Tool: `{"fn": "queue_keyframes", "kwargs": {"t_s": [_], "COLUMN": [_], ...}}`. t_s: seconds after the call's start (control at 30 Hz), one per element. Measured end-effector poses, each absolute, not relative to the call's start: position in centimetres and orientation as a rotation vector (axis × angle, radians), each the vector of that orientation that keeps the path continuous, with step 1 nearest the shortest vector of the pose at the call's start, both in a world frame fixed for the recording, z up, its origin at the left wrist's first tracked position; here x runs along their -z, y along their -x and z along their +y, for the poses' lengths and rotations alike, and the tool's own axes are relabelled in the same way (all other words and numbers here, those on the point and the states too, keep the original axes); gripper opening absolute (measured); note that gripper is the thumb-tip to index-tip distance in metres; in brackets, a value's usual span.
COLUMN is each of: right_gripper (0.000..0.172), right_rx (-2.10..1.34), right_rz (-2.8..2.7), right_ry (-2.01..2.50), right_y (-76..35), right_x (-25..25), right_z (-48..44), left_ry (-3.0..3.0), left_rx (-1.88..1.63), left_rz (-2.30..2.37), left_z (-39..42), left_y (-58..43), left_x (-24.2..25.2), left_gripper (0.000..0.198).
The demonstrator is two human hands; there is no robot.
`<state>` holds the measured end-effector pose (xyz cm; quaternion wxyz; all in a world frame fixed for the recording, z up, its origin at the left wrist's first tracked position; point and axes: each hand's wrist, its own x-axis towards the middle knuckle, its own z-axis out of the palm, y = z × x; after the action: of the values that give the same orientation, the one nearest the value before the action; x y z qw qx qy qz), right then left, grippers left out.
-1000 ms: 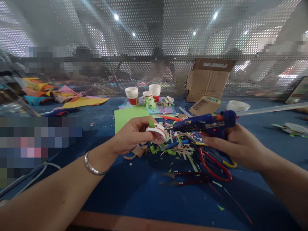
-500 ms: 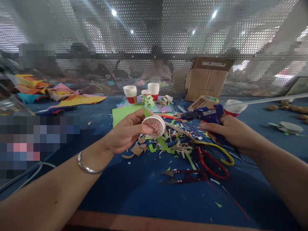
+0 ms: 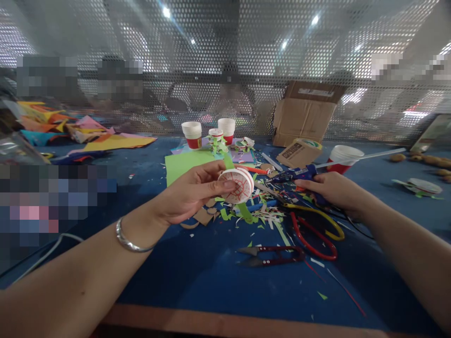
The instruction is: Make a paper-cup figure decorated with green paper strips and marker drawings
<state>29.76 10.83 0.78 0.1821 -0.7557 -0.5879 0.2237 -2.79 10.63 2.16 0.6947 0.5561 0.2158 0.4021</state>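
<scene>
My left hand (image 3: 197,190) pinches a round white paper piece (image 3: 243,185) with red lines drawn on its face, thumb on the front. Green paper strips (image 3: 245,212) stick out above and below it. To the right, my right hand (image 3: 333,190) is wrapped round the handle of a blue glue gun (image 3: 296,174), whose nozzle points left toward the round piece without touching it. A clear glue stick (image 3: 380,154) juts from the gun's back. Below lie scissors with red and yellow handles (image 3: 317,253) and small dark-red snips (image 3: 275,256).
Paper scraps (image 3: 271,216) litter the middle of the blue table (image 3: 197,291). Behind stand stacked paper cups (image 3: 192,136), a cardboard box (image 3: 306,115) and tape (image 3: 308,143). Coloured paper (image 3: 120,142) lies at left; another round paper piece (image 3: 424,185) is at right, before a perforated metal screen (image 3: 260,56).
The round piece in my left hand has shifted right. My right hand has tilted the glue gun and lowered its nozzle slightly.
</scene>
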Motion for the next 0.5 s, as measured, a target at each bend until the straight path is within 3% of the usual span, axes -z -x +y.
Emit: {"fn": "queue_keyframes", "kwargs": {"t_s": [0.2, 0.5], "right_gripper": [0.060, 0.061], "right_rx": [-0.404, -0.430], "right_rz": [-1.878, -1.968], "right_ry": [2.239, 2.359], "right_y": [-30.6, -30.3], "right_x": [-0.6, -1.6], "right_z": [11.7, 11.1], "left_ry": [-1.259, -1.302], "left_rx": [-0.901, -0.904], "left_rz": [0.439, 0.456], "left_z": [10.7, 10.8], "left_y": [2.7, 2.8], "left_x": [-2.1, -2.1], "left_gripper": [0.015, 0.013]}}
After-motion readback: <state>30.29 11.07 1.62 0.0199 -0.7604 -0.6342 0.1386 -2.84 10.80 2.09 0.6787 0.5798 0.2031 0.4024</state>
